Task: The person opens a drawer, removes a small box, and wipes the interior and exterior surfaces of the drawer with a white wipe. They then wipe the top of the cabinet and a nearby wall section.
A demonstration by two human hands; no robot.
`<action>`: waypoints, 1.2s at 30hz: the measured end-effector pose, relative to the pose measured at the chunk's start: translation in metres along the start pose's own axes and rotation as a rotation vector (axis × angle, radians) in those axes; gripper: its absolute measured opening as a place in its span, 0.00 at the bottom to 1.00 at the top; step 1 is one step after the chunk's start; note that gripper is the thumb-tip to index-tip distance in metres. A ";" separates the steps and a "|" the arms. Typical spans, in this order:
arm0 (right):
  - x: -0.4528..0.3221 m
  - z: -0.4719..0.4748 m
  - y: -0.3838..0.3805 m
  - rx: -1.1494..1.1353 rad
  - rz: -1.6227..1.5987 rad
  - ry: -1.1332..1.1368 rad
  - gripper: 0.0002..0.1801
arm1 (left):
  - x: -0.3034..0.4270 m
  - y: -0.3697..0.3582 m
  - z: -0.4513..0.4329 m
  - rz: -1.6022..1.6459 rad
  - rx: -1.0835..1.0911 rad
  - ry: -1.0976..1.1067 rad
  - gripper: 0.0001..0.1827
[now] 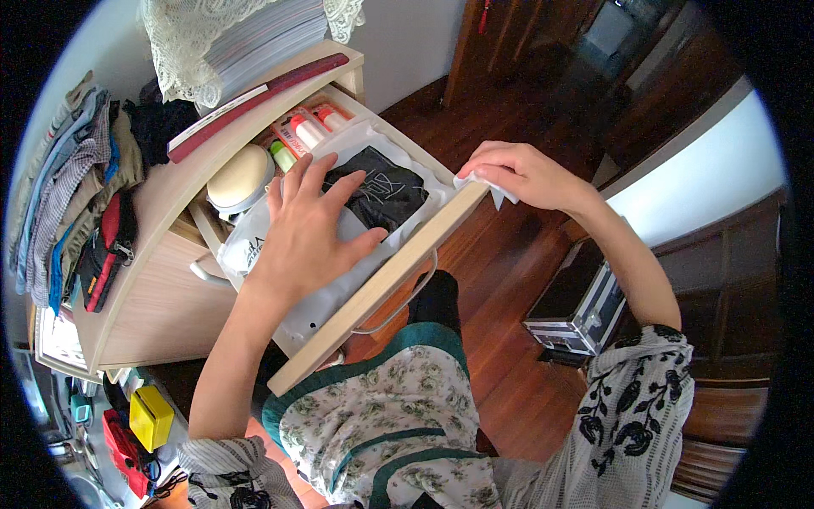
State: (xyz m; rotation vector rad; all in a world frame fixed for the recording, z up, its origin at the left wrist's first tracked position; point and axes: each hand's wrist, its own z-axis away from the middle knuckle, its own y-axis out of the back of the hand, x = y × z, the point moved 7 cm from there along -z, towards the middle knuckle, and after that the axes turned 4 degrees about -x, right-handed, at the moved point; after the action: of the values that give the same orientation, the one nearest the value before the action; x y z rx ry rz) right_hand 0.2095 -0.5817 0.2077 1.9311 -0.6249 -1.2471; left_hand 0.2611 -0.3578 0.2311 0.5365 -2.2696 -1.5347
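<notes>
My left hand (311,219) is spread, palm down, over a pulled-out drawer; whether it touches the contents cannot be told. Under its fingers lies a black packet (397,194) with thin white line markings, on a whitish translucent plastic bag (343,292). My right hand (518,175) grips a white cloth or tissue (502,191) against the far end of the wooden drawer front (381,289). Behind my left fingers sit a round cream-lidded container (240,175), a green-capped bottle (283,156) and a red-capped white bottle (308,130) in packaging.
A dark red strip-shaped object (261,105) lies along the cabinet top beside a paper stack (267,48) under lace. Folded clothes (70,184) are piled at left. Below stand a yellow box (151,417) and a red bag (124,452). A metal-edged black case (575,305) rests on the wooden floor.
</notes>
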 end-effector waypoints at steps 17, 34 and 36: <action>0.008 0.053 0.003 0.452 -1.871 0.024 0.21 | 0.049 0.045 0.135 0.100 0.100 0.126 0.25; -0.056 0.042 0.020 0.710 -0.045 -0.039 0.12 | 0.032 0.040 0.153 0.132 0.298 0.194 0.20; -0.047 0.038 -0.004 0.675 0.169 -0.068 0.11 | 0.029 0.037 0.154 0.165 0.299 0.223 0.20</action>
State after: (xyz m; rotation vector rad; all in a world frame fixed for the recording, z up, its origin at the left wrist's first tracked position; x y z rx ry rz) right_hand 0.1558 -0.5574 0.2211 2.3037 -1.3483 -1.0755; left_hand 0.1569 -0.2360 0.2135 0.5526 -2.3125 -1.0113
